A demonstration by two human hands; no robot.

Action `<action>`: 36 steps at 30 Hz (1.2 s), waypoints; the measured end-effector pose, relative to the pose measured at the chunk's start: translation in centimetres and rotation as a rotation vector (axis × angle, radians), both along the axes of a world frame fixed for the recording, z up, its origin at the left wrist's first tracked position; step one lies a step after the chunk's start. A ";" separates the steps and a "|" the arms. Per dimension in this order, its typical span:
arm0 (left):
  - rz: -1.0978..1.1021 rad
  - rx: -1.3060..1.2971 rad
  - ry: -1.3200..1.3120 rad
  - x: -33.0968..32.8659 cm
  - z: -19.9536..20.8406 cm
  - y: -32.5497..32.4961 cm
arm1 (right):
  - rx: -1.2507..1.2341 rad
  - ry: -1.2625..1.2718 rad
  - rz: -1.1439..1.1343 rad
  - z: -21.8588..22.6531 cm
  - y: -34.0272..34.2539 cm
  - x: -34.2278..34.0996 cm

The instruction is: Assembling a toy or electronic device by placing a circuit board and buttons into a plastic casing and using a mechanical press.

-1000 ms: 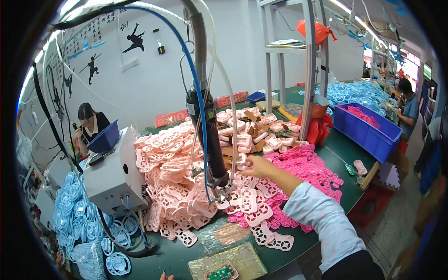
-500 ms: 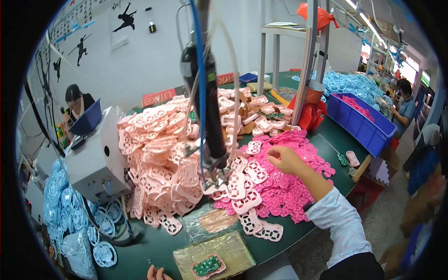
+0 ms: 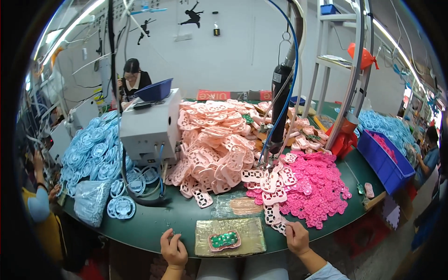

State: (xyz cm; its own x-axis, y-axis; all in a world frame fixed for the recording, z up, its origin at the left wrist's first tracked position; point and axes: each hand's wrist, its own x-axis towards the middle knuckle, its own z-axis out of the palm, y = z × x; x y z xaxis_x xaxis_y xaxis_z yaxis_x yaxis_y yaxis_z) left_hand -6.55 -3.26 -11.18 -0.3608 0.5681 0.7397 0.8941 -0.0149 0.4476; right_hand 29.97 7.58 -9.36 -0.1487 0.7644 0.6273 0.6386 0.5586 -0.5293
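My left hand (image 3: 174, 251) is at the table's front edge, fingers loosely bent and apart, holding nothing. To its right a gold-wrapped block (image 3: 205, 228) bears a pale pink plastic shell (image 3: 239, 242) with a green circuit board (image 3: 224, 239) in it. My right hand (image 3: 297, 239) is closed beyond the block's right side. Its fingertips are at the end of a pale pink cut-out frame (image 3: 271, 215), one of several lying in a line; what they hold, if anything, is hidden. Small hot-pink pieces (image 3: 313, 191) are heaped behind that hand.
A black hanging screwdriver (image 3: 280, 100) with a blue hose stands over the pale pink heap (image 3: 210, 149). A grey machine (image 3: 149, 130) and light-blue rings (image 3: 95, 149) are on the left. At right stands a blue bin (image 3: 385, 165). A person (image 3: 133, 81) sits behind the machine.
My right hand has moved from over the hot-pink heap to the table's front edge. More of my left hand shows. The view has swung left.
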 end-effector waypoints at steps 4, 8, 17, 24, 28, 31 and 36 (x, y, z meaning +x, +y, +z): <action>0.003 0.013 0.044 -0.3 -0.6 -0.3 | 0.079 0.025 0.004 -0.7 0.0 -0.1; 0.009 0.024 0.093 -0.6 -0.8 -0.1 | 0.071 0.002 -0.042 -0.9 0.0 -0.1; -0.020 0.038 0.060 -0.5 -1.0 0.1 | 0.045 -0.053 -0.062 -0.6 -0.1 -0.2; -0.005 0.051 0.082 -0.2 -0.9 -0.3 | 0.058 -0.074 -0.055 -0.6 -0.3 -0.2; -0.014 0.059 0.075 -0.5 -0.5 0.0 | 0.090 -0.083 -0.052 -0.7 0.1 -0.3; -0.009 0.040 0.095 -0.3 -0.3 0.0 | 0.108 -0.086 -0.032 -0.8 0.3 -0.2; -0.002 0.035 0.106 -0.4 -0.7 0.1 | 0.069 -0.064 -0.030 -0.5 -0.1 -0.4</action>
State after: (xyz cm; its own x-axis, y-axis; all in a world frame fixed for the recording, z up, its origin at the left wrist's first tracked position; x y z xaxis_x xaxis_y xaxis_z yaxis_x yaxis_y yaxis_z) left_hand -6.95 -3.15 -11.89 -0.2779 0.5423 0.7929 0.9365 -0.0307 0.3492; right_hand 29.60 7.46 -9.84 -0.1679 0.7246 0.6684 0.6873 0.5721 -0.4476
